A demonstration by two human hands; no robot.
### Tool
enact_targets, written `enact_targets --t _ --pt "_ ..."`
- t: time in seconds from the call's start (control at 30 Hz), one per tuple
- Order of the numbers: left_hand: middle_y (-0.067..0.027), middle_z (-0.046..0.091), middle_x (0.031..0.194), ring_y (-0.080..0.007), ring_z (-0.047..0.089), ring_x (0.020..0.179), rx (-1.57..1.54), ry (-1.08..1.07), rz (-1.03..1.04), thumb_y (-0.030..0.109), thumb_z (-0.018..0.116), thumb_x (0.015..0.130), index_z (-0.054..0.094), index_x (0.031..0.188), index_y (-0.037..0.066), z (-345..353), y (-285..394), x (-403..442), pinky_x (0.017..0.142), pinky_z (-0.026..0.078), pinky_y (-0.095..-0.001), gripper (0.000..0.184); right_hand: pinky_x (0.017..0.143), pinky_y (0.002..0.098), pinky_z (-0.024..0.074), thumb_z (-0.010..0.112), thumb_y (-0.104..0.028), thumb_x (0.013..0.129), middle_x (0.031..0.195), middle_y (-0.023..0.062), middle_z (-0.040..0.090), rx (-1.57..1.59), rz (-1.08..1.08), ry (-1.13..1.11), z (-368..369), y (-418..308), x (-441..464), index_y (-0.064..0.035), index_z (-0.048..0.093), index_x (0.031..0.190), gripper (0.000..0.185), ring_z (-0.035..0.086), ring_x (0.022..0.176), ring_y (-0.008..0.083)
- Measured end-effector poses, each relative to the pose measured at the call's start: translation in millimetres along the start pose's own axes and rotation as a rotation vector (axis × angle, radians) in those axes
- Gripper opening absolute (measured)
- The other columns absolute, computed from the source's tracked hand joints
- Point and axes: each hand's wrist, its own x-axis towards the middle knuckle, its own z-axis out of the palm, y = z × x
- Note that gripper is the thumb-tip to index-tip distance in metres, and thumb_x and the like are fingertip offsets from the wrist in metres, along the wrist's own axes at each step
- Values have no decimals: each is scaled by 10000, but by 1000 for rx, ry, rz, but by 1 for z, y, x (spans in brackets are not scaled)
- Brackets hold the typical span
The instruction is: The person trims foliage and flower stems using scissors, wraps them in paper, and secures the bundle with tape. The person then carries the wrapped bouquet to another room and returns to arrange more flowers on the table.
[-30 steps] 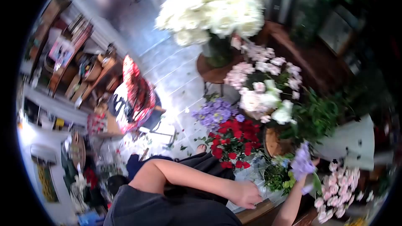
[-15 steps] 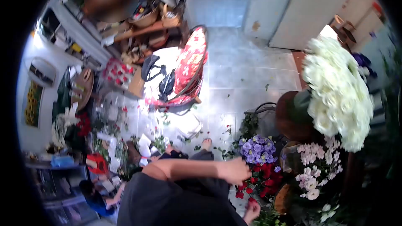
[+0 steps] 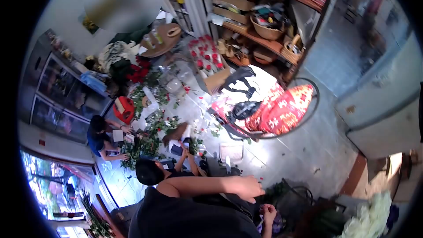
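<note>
My left forearm crosses the bottom of the view. At its end my left hand [image 3: 247,188] has its fingers curled in; whatever they may hold is hidden. Just below and to the right is my right hand [image 3: 268,214], raised, with its fingers bent together and no held thing visible. Some purple flowers [image 3: 278,225] show dimly beside the right hand. Large white flowers [image 3: 369,220] stand at the lower right edge, apart from both hands.
A red patterned round chair [image 3: 286,110] holds black straps. Cut greenery [image 3: 152,139] litters the tiled floor. Two people sit at left, one in a blue shirt [image 3: 98,143], one with dark hair [image 3: 150,172]. Shelves [image 3: 260,39] bear baskets. A carton holds wrapped red roses [image 3: 206,57].
My view has swung left, bringing the two people and shelves further in. Both hands remain close together, while the red roses near them have dropped from sight.
</note>
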Motion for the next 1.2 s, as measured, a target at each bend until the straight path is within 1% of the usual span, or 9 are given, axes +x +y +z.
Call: enact_targets --t 0.1,0.13,0.33,0.53,0.77,0.93,1.03,1.07,1.2 --pt "-168 570 1060 -329 542 1015 29 94 -52 311 618 768 543 1116 21 -29 -15 17 838 424 -443 459 484 231 453 561 -84 874 691 59 609 -67 -33 -157 13 -58 59 -16 565 848 73 557 538 113" --pt "-156 552 1087 -320 536 1016 17 114 -101 317 611 771 552 1104 19 -35 -22 29 841 417 -438 451 490 232 451 556 -83 876 692 55 606 -291 -275 -146 13 -58 95 -14 569 845 76 552 537 112" --pt "-140 497 1188 -305 508 1074 -6 208 -385 256 612 770 413 1299 59 -106 -25 107 913 389 -449 599 526 233 428 545 -126 890 702 41 594 -195 -391 -404 51 -288 227 -10 572 839 129 531 581 100" --pt "-125 456 1297 -307 487 1129 -126 312 -282 308 587 767 412 1300 68 -149 -26 194 955 377 -424 610 470 212 412 544 -120 894 661 20 572 -129 -543 -330 26 -473 300 -16 583 887 111 510 523 81" --pt "-200 529 1185 -354 551 1009 -23 324 -116 350 576 808 441 1252 29 -225 -93 310 866 440 -414 564 358 219 353 568 -123 846 660 -8 592 -245 -460 -304 -92 -454 398 -60 622 843 83 460 436 52" --pt "-165 558 1107 -342 557 975 152 90 -9 345 591 798 460 1226 42 -338 -128 449 840 443 -421 541 440 292 413 592 -155 801 698 71 637 -568 -384 275 -226 -417 434 -76 643 860 111 526 460 126" --pt "-157 553 1123 -325 536 1017 203 -71 214 318 601 796 463 1222 54 -404 -119 553 858 426 -422 520 474 320 426 609 -188 787 679 103 622 -336 -352 583 -305 -429 420 -88 649 862 132 532 447 159" --pt "-164 540 1166 -328 522 1052 278 -191 210 311 598 799 452 1237 56 -425 -94 588 882 412 -415 528 448 282 409 588 -165 815 663 69 617 -243 -129 680 -328 -457 397 -77 647 877 123 509 440 123" --pt "-162 569 1143 -334 534 1044 366 -228 628 247 628 791 514 1186 37 -457 -19 725 877 434 -387 462 425 200 366 527 -60 858 572 -37 497 438 -229 984 -403 -459 365 -35 620 926 118 427 426 46"
